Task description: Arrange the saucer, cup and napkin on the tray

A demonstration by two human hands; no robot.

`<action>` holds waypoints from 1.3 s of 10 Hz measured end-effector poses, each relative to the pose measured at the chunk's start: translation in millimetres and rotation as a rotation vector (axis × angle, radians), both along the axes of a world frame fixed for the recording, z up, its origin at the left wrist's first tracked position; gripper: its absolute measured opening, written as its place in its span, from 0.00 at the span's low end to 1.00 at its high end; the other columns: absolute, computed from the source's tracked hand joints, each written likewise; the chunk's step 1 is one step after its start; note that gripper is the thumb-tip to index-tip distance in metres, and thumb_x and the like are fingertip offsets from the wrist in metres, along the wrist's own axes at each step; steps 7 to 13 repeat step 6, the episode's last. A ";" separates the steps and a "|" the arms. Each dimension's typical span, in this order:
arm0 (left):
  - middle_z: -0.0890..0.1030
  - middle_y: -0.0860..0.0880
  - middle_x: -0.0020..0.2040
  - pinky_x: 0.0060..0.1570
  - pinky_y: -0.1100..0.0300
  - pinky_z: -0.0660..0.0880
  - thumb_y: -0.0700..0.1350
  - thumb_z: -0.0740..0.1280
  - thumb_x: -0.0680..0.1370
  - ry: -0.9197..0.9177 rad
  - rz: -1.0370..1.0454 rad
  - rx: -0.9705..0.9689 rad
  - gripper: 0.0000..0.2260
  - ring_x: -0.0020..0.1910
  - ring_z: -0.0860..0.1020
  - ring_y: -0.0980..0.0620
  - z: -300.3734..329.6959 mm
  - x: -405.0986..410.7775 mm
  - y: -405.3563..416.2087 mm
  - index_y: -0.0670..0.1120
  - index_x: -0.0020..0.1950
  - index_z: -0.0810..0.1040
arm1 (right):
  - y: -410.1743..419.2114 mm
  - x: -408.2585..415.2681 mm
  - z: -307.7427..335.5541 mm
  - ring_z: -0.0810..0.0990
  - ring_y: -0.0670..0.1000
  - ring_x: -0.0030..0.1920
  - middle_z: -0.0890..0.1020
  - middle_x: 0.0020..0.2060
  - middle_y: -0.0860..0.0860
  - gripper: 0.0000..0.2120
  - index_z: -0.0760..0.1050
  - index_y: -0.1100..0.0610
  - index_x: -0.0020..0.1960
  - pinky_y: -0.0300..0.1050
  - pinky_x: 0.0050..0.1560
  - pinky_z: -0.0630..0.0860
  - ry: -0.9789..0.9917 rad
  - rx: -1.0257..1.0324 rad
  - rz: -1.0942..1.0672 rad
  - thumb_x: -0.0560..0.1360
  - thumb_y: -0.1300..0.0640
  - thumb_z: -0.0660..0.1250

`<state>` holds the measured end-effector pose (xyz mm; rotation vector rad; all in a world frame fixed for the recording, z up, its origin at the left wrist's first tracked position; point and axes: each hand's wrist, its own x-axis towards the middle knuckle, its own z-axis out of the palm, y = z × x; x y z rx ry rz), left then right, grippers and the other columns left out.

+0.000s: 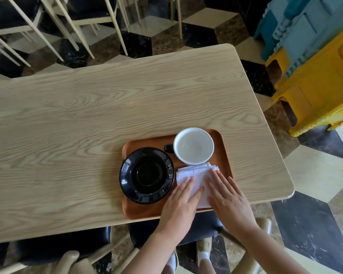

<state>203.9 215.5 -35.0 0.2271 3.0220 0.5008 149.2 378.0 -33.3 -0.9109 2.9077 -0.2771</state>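
Observation:
An orange-brown tray (pixel 141 211) lies near the table's front edge. A glossy black saucer (pixel 146 175) rests on its left half, overhanging the tray's left rim. A cup (pixel 193 146), white inside with a black handle pointing left, stands upright at the tray's back right. A folded white napkin (pixel 198 173) lies in front of the cup, right of the saucer. My left hand (pixel 179 204) and my right hand (pixel 228 198) both lie flat on the napkin, fingers stretched out, holding nothing.
The tray sits on a light wooden table (pixel 87 119). Dark-seated chairs (pixel 63 248) stand at the near edge, more chairs (pixel 48 20) beyond the far edge. Stacked yellow and blue plastic crates (pixel 315 66) are on the floor to the right.

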 end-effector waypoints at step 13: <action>0.79 0.45 0.61 0.55 0.56 0.75 0.49 0.76 0.65 -0.031 -0.043 -0.083 0.23 0.61 0.77 0.49 18.4 -6.7 -5.8 0.49 0.59 0.78 | -6.4 -11.8 18.3 0.77 0.56 0.61 0.79 0.60 0.56 0.19 0.77 0.55 0.58 0.53 0.58 0.76 0.005 0.119 0.035 0.69 0.50 0.67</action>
